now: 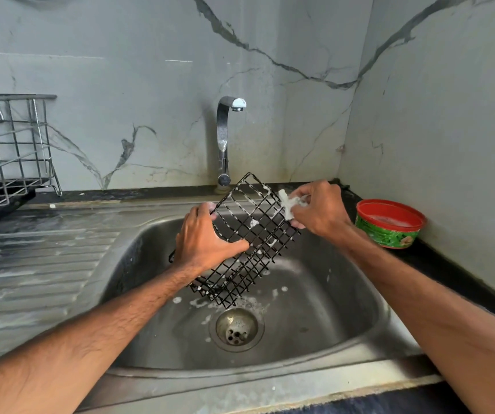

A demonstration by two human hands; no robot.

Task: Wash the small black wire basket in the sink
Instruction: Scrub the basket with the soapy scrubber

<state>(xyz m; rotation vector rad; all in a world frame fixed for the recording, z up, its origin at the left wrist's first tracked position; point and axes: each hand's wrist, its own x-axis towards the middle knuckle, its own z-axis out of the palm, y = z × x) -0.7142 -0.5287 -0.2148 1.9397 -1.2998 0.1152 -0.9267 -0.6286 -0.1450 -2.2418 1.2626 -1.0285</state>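
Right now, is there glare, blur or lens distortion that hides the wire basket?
Head view: soft even light, black wire basket sharp against the sink; small glare on the tap; the wide lens bows the counter edge near the borders.

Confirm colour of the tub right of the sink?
Red rim, green printed side on the tub; head view shows it.
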